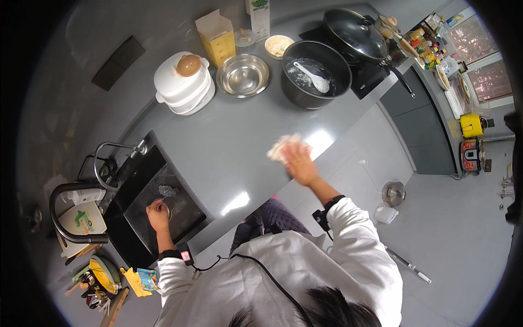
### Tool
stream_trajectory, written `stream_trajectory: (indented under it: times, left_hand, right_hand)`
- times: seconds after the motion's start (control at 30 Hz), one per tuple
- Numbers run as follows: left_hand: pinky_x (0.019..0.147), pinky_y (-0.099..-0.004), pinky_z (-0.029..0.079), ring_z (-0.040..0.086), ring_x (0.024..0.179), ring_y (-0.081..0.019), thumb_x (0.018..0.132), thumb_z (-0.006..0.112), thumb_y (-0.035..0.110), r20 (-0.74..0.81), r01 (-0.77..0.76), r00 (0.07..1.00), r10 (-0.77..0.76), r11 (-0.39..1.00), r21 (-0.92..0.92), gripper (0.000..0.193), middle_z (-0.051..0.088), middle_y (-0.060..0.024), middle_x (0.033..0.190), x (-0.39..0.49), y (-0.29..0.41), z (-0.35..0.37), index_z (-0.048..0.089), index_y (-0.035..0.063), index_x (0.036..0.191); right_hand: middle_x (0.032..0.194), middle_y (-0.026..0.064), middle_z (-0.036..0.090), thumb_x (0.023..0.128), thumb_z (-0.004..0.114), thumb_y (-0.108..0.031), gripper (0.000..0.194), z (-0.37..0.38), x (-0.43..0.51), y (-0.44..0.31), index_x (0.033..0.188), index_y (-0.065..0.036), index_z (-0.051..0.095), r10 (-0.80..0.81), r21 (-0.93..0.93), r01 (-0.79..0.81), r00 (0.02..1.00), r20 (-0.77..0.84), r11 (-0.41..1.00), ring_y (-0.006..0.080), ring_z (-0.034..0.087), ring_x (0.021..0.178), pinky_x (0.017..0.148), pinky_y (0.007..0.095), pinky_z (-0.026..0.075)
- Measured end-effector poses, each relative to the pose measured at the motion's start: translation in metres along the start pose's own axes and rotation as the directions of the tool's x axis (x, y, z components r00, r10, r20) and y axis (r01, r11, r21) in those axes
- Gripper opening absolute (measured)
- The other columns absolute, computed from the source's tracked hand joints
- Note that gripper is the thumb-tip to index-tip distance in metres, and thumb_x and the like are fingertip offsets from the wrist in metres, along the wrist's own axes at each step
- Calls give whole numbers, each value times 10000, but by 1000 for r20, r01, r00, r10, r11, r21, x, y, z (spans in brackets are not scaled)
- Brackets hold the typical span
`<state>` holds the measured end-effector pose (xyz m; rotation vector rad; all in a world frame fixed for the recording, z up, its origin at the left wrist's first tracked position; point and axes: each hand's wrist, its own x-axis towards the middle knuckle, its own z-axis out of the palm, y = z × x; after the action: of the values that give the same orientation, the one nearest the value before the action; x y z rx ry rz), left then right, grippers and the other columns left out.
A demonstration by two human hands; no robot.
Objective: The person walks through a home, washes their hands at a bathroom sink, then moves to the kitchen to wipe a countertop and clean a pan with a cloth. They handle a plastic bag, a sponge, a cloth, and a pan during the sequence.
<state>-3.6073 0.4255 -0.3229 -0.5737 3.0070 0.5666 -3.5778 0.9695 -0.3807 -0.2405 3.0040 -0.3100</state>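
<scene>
My right hand (301,165) presses a pale, crumpled cloth (278,150) against the grey countertop (220,139), near its front edge. Both hand and cloth are blurred. Over the black sink (184,222), my left hand (157,216) has its fingers curled around a small clear vessel (168,209), perhaps a glass; the fingers cover part of it. A grey scouring pad (168,190) lies in the sink beyond that hand. Behind the cloth stands a deep dark pot (312,102) with cloudy liquid and a white spoon (312,77) inside.
Along the back are a white lidded steamer (175,86), a steel bowl (243,76), a yellow carton (218,43) and a bowl of food (278,45). A lidded pan (355,34) sits on the hob at right. The faucet (77,186) arches at the sink's left.
</scene>
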Motion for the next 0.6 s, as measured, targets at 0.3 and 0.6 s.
stream_trajectory:
  times: [0.3, 0.6]
  left_hand:
    - [847, -404, 473, 599, 1012, -298, 784, 628, 245, 109, 96, 988, -112, 986, 140, 325, 594, -125, 1160, 7, 62, -20, 643, 98, 1073]
    - [716, -266, 488, 622, 794, -161, 836, 648, 190, 16, -339, 922, 388, 824, -455, 180, 634, -86, 885, 18, 395, 39, 690, 64, 957]
  right_hand:
    - [1526, 58, 109, 916, 424, -383, 618, -59, 49, 259, 1455, -218, 170, 436, 40, -434, 894, -103, 900, 355, 102, 1388, 1078, 563, 155]
    - [881, 113, 675, 795, 681, -315, 336, -196, 129, 290, 1043, -89, 673, 469, 640, -152, 807, -359, 753, 231, 653, 749, 719, 321, 492]
